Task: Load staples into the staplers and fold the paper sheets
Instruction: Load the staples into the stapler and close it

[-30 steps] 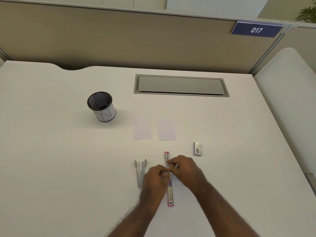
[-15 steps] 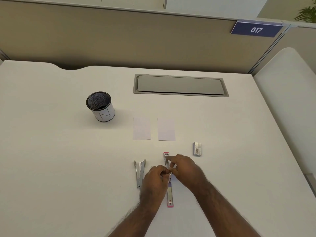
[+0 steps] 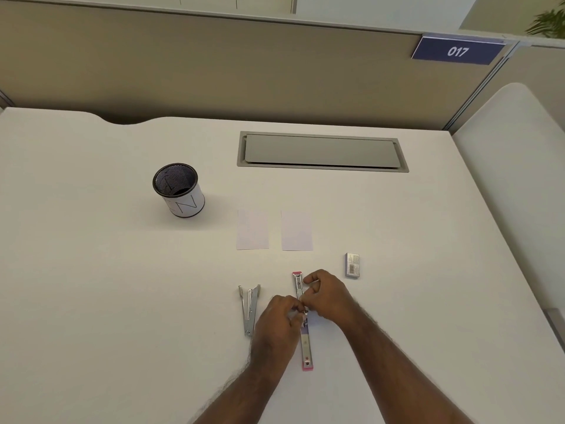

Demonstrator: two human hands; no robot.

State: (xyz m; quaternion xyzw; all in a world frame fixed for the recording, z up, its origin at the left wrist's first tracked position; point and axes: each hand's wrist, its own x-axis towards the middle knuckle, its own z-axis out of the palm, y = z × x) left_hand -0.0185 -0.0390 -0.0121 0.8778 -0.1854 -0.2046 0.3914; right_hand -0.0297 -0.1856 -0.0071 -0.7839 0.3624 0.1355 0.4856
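Pink-ended metal stapler point(image 3: 305, 347) opened flat, lying lengthwise near centre of white desk point(image 3: 122, 286). Left hand point(image 3: 279, 319) with fingers curled at stapler's middle hinge, pinching a small metal part there. Right hand point(image 3: 328, 296) touching the far half from the right, fingers curled; grip on a staple strip cannot be told. 2nd silver stapler point(image 3: 249, 309) opened in a V just left, untouched. 2 white paper sheets point(image 3: 252, 229) point(image 3: 297, 230) flat, side by side, farther back. Small grey staple box point(image 3: 352, 264) to the right. Black mesh pen cup point(image 3: 179, 189) far left.
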